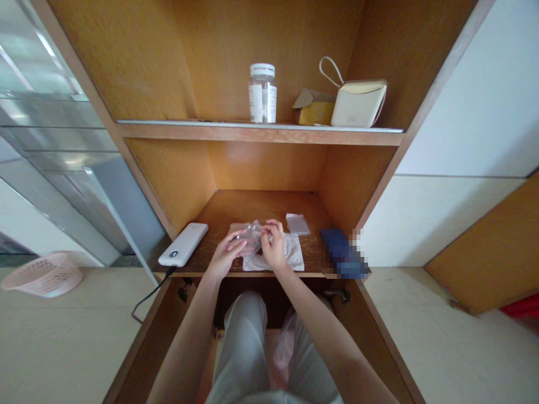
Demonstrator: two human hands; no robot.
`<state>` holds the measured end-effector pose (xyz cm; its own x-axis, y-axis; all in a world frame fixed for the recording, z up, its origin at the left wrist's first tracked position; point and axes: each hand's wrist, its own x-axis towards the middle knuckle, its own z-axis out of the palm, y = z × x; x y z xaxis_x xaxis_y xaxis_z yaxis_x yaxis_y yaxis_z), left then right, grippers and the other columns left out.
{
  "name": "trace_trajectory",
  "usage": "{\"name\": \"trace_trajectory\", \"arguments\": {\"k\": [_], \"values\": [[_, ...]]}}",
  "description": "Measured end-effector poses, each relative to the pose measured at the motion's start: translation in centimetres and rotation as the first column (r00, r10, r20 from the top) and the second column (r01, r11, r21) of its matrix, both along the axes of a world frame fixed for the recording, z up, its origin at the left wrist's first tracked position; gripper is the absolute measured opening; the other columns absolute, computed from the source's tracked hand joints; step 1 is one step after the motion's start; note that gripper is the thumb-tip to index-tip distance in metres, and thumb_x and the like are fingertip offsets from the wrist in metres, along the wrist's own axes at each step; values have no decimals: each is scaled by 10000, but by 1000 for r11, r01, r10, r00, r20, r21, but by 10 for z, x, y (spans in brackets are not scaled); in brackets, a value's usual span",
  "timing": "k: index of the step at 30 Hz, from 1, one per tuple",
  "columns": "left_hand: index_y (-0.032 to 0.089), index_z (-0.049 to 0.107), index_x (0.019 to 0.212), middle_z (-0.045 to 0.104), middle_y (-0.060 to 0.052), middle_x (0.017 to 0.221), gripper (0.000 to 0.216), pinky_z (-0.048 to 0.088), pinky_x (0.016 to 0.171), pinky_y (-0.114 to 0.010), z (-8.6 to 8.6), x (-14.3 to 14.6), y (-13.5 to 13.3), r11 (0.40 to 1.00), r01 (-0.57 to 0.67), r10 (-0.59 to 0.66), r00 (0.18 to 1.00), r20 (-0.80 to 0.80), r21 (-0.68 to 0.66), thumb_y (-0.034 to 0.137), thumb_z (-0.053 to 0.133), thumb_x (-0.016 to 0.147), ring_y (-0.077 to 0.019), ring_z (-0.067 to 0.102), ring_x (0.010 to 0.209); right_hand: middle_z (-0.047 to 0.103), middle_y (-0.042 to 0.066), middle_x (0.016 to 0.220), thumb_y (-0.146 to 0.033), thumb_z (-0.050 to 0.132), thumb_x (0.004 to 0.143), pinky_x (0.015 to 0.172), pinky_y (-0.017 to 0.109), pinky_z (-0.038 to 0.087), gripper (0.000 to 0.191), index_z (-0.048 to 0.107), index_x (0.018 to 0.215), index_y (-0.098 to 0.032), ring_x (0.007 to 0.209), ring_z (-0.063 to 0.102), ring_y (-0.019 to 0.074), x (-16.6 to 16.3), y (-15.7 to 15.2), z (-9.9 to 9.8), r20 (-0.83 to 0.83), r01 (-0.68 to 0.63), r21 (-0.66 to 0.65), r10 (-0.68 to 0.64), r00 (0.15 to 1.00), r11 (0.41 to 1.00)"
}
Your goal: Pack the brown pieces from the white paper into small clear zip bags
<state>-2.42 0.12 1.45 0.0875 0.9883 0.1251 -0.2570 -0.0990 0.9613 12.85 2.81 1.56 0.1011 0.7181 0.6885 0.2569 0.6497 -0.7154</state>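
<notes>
Between my two hands is a small clear plastic bag (254,231), held above the lower shelf. My left hand (227,253) grips the bag's left side, fingers closed on it. At its right edge, my right hand (273,244) has its fingers bent and pinched together; what lies between these fingertips is too small to make out. Beneath the hands a crumpled white cloth or tissue (295,252) is spread on the wood, with some small dark bits near the right hand. Another flat clear bag (298,224) lies just behind it.
A white power bank (183,244) with a black cable lies at left, a dark blue pixelated object (342,252) at right. The upper shelf holds a clear jar (263,94), a yellow box (315,108) and a cream case (357,104). A pink basket (44,274) stands on the floor.
</notes>
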Motion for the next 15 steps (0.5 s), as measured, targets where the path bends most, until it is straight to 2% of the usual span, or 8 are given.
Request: {"name": "trace_trajectory", "arguments": {"k": [8,12,15], "values": [[152,601,1002,698,-66,903,388,552,711,-364,0,1,0,999,3,-5,999,-38,-45,321,726,677,-217,686,718,539,85,1009,-170,463,828,898,347,437,152,613,849,-188,1014,523,189,-1,-4,5,66,-120,68,116,991,990],[148,627,983,684,-73,978,370,557,686,-343,1,1,0,999,13,-16,997,-76,-37,336,719,677,-207,679,739,547,88,1042,-210,462,857,918,334,432,168,624,896,-190,1039,523,178,-4,-5,4,112,-254,80,244,963,964],[146,638,955,685,-73,973,359,555,676,-336,1,0,0,999,13,-17,996,-92,-45,365,712,679,-212,676,755,542,88,1079,-245,476,859,940,335,421,187,603,988,-199,1072,511,176,-5,-5,2,118,-272,69,263,958,960]]}}
